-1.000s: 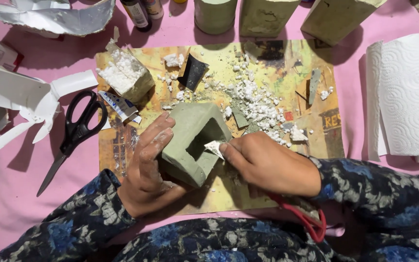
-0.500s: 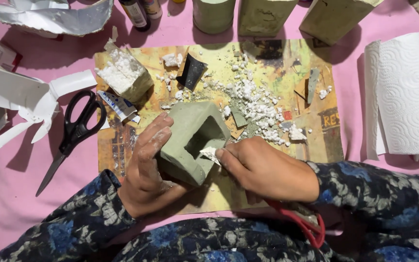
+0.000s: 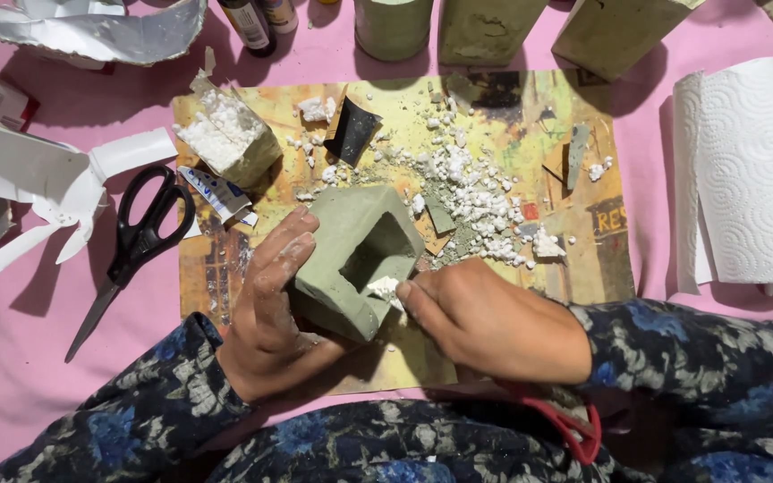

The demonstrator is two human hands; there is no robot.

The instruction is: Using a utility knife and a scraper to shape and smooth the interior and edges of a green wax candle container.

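The pink worktop [image 3: 29, 376] carries a printed mat [image 3: 574, 259], with a paper towel roll [image 3: 749, 170] to its right and black scissors [image 3: 140, 237] to its left. On the mat's near half sits your grey-green hollow block [image 3: 351, 255]. Your left hand [image 3: 270, 313] wraps its fingers around the block's left side. Your right hand [image 3: 485, 317] pinches a white foam bit [image 3: 385, 288] at the block's opening. White crumbs [image 3: 476, 197] lie scattered behind.

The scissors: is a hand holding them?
No, the scissors lie alone on the pink cloth; both hands are at the grey block.
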